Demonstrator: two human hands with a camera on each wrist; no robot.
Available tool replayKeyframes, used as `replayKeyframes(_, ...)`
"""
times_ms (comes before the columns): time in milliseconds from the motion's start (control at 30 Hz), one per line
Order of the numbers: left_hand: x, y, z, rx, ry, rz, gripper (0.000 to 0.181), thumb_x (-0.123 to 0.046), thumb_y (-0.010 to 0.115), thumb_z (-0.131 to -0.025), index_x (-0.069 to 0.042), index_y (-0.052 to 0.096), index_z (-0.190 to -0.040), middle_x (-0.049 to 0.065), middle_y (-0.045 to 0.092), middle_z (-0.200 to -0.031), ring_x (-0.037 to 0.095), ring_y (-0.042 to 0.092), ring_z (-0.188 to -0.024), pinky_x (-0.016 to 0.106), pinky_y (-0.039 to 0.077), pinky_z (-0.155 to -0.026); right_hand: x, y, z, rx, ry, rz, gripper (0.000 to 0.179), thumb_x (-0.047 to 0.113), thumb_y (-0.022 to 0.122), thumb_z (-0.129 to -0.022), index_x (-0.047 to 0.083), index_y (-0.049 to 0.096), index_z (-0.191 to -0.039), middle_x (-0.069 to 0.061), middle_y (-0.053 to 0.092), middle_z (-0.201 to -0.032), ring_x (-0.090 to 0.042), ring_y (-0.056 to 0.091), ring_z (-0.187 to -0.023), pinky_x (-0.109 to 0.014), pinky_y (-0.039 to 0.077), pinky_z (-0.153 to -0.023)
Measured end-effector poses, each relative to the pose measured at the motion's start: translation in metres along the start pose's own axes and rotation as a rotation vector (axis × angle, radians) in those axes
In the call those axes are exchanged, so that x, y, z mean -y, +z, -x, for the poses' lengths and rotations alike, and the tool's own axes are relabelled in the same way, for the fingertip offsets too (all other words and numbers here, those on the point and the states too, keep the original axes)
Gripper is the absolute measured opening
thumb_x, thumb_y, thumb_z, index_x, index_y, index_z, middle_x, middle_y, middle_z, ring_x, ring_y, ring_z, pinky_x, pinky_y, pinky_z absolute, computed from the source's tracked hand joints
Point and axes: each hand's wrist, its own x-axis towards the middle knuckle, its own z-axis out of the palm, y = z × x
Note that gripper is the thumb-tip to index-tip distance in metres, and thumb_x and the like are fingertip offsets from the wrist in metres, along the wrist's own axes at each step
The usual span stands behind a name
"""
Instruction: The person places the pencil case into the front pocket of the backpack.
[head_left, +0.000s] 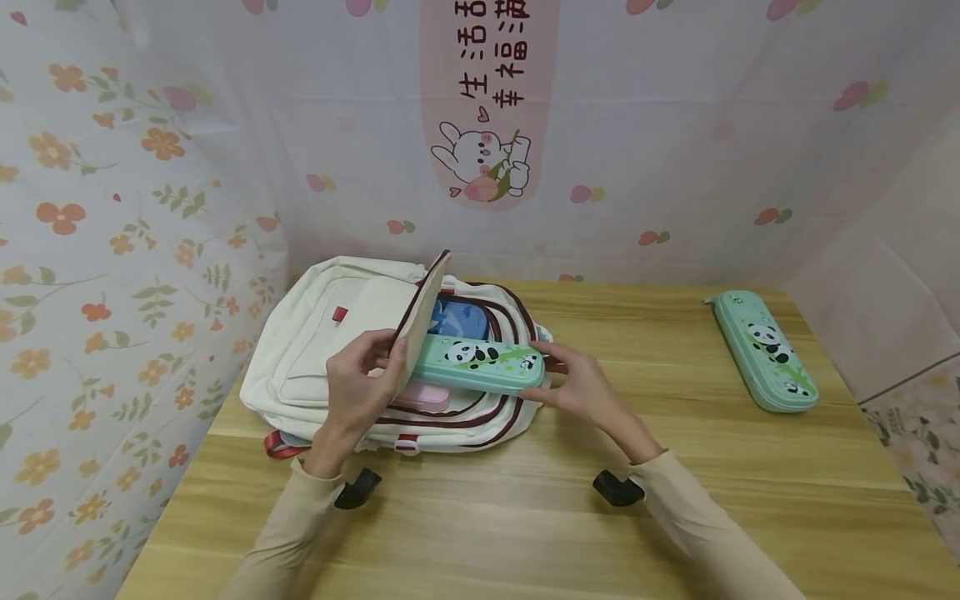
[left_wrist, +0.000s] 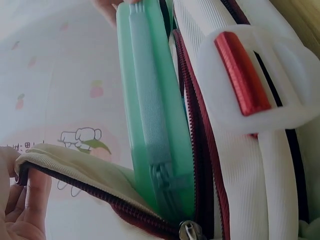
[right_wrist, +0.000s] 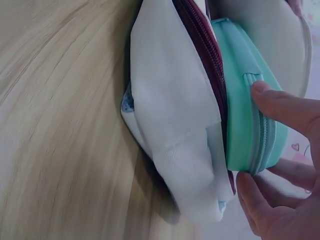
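A cream backpack with dark red zips lies on its back, its front pocket unzipped. My left hand pinches the edge of the raised pocket flap; the left wrist view shows the fingers curled over that flap. With thumb and fingers my right hand grips the right end of a mint green panda pencil case. The case's left end goes in under the flap and is hidden there. In the right wrist view the thumb lies on the case's zipped end. A blue case and a pink case show inside the pocket.
A second mint green panda pencil case lies at the right of the wooden table. Two black curved pieces stand near the forearms. Patterned cloth hangs behind and at the sides.
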Motion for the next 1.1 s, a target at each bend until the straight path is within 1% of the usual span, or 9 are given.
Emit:
replayKeyframes(167, -0.001, 0.001, 0.001, 0.002, -0.007, 0.009, 0.015, 0.012, 0.073, -0.081, 0.011, 0.071, -0.096, 0.021, 0.073, -0.081, 0.008, 0.064, -0.063, 0.01, 0.055, -0.059, 0.005, 0.008, -0.005, 0.017, -0.007, -0.056, 0.068, 0.01, 0.089, -0.077, -0.008, 0.058, -0.135, -0.028, 0.061, -0.131, -0.043, 0.067, -0.113, -0.045, 0.059, -0.095)
replayKeyframes(233, -0.001, 0.002, 0.001, 0.003, -0.008, 0.006, 0.015, 0.012, 0.073, -0.081, 0.011, 0.071, -0.096, 0.021, 0.073, -0.081, 0.009, 0.064, -0.063, 0.01, 0.055, -0.059, 0.006, 0.012, -0.006, 0.04, -0.013, -0.091, 0.065, 0.004, 0.086, -0.078, -0.011, 0.056, -0.135, -0.03, 0.058, -0.132, -0.044, 0.065, -0.116, -0.043, 0.058, -0.097)
replayKeyframes(333, 0.0, 0.002, 0.001, 0.005, -0.009, 0.018, 0.015, 0.011, 0.073, -0.082, 0.011, 0.071, -0.097, 0.023, 0.072, -0.081, 0.01, 0.065, -0.063, 0.01, 0.055, -0.058, 0.007, 0.019, -0.009, 0.064, -0.033, -0.104, 0.062, -0.001, 0.081, -0.08, -0.013, 0.055, -0.135, -0.032, 0.057, -0.134, -0.045, 0.063, -0.118, -0.043, 0.057, -0.098)
replayKeyframes(433, 0.0, 0.003, 0.001, 0.01, -0.012, 0.026, 0.015, 0.011, 0.073, -0.082, 0.011, 0.071, -0.096, 0.023, 0.072, -0.08, 0.011, 0.065, -0.063, 0.011, 0.055, -0.058, 0.009, 0.025, -0.012, 0.069, -0.053, -0.082, 0.059, -0.002, 0.08, -0.082, -0.014, 0.055, -0.134, -0.031, 0.058, -0.134, -0.043, 0.064, -0.118, -0.042, 0.057, -0.097)
replayKeyframes(600, 0.0, 0.002, 0.003, 0.016, -0.015, 0.014, 0.014, 0.01, 0.074, -0.082, 0.01, 0.071, -0.096, 0.02, 0.073, -0.081, 0.012, 0.065, -0.063, 0.011, 0.055, -0.058, 0.016, 0.032, -0.018, 0.074, -0.042, -0.053, 0.058, 0.002, 0.08, -0.083, -0.011, 0.056, -0.134, -0.029, 0.06, -0.135, -0.041, 0.066, -0.117, -0.041, 0.058, -0.096)
replayKeyframes(700, 0.0, 0.002, 0.004, 0.015, -0.009, 0.016, 0.014, 0.01, 0.074, -0.082, 0.01, 0.071, -0.096, 0.022, 0.072, -0.081, 0.013, 0.066, -0.062, 0.011, 0.055, -0.058, 0.019, 0.036, -0.023, 0.08, -0.031, -0.047, 0.059, 0.002, 0.081, -0.083, -0.01, 0.056, -0.135, -0.028, 0.06, -0.136, -0.039, 0.066, -0.117, -0.041, 0.058, -0.096)
replayKeyframes(933, -0.001, 0.004, 0.003, 0.015, -0.004, 0.031, 0.014, 0.01, 0.073, -0.083, 0.009, 0.071, -0.097, 0.021, 0.073, -0.082, 0.012, 0.066, -0.063, 0.012, 0.056, -0.058, 0.026, 0.045, -0.033, 0.084, -0.046, 0.007, 0.058, 0.007, 0.081, -0.084, -0.008, 0.057, -0.135, -0.025, 0.062, -0.135, -0.037, 0.067, -0.117, -0.042, 0.059, -0.096)
replayKeyframes(1100, -0.001, 0.005, 0.004, 0.012, 0.007, 0.028, 0.012, 0.01, 0.072, -0.084, 0.009, 0.071, -0.096, 0.021, 0.072, -0.08, 0.014, 0.065, -0.062, 0.013, 0.056, -0.058, 0.033, 0.052, -0.04, 0.097, -0.049, 0.038, 0.061, 0.01, 0.083, -0.084, -0.007, 0.057, -0.137, -0.024, 0.062, -0.136, -0.035, 0.067, -0.117, -0.041, 0.058, -0.097)
